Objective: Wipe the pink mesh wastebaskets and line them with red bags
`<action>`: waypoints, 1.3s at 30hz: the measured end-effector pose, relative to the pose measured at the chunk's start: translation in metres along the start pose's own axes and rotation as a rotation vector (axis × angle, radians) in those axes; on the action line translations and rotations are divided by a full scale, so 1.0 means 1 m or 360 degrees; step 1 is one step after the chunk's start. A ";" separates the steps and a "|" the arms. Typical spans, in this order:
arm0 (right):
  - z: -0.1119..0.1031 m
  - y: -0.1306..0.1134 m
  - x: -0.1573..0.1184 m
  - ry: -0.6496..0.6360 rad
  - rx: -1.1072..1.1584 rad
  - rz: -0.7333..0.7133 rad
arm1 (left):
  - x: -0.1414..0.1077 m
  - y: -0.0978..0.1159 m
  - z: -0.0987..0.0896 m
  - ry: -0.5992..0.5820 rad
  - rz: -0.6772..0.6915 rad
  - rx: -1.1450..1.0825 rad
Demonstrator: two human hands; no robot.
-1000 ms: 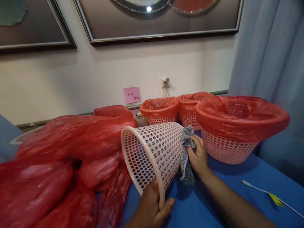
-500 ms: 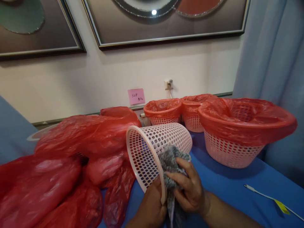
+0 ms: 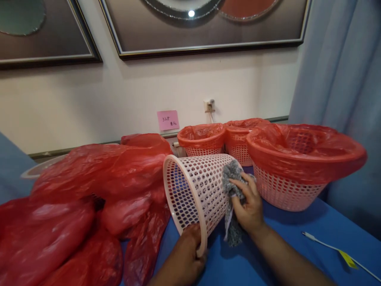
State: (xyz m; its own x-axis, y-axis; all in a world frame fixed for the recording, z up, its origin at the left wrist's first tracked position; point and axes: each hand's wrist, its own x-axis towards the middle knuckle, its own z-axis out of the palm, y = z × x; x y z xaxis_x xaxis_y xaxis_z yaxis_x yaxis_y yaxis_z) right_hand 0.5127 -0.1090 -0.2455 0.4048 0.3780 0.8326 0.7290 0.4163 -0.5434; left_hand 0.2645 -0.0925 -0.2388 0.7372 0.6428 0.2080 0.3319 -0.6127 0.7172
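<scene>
Left hand [image 3: 184, 256] grips pale-pink, tapered, perforated plastic basket [image 3: 205, 176] at rim; right hand [image 3: 249, 206] clutches grey fuzzy cloth [image 3: 230, 176], shifted from rim toward narrow end. Wiping seems mid-pass.

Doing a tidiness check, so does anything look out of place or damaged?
One thing: the white cable lies loose on the blue table, its visible end plugged into nothing. The tipped basket is held by the left hand, so that isn't odd. No damage stands out.
</scene>
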 end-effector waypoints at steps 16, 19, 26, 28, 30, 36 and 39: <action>-0.007 -0.053 -0.042 -0.0331 0.0180 -0.0732 | 0.004 0.019 -0.002 0.0177 0.0066 -0.0388; -0.007 -0.046 -0.033 -0.0333 0.0082 -0.0631 | -0.005 0.005 -0.003 0.0133 0.0119 -0.0354; -0.001 0.005 0.012 0.0040 -0.0182 0.0216 | -0.001 -0.005 0.000 0.0101 0.0024 -0.0196; -0.002 -0.007 0.002 -0.0056 -0.0157 0.0073 | 0.000 -0.008 0.004 0.0113 0.0043 -0.0143; -0.003 -0.031 -0.017 -0.0251 -0.0050 -0.0217 | 0.001 -0.012 0.007 0.0130 0.0127 -0.0150; -0.001 -0.057 -0.042 -0.0419 0.0133 -0.0565 | 0.006 -0.011 0.008 0.0153 0.0154 -0.0267; 0.002 -0.017 -0.017 -0.0221 -0.0037 -0.0084 | 0.006 -0.006 0.004 0.0109 -0.0022 -0.0267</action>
State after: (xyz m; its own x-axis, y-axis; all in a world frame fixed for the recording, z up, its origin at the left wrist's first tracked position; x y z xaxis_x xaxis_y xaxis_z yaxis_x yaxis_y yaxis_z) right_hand 0.4920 -0.1206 -0.2508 0.2864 0.4674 0.8364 0.7604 0.4202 -0.4952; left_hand 0.2696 -0.0867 -0.2441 0.6897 0.6839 0.2380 0.2347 -0.5221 0.8200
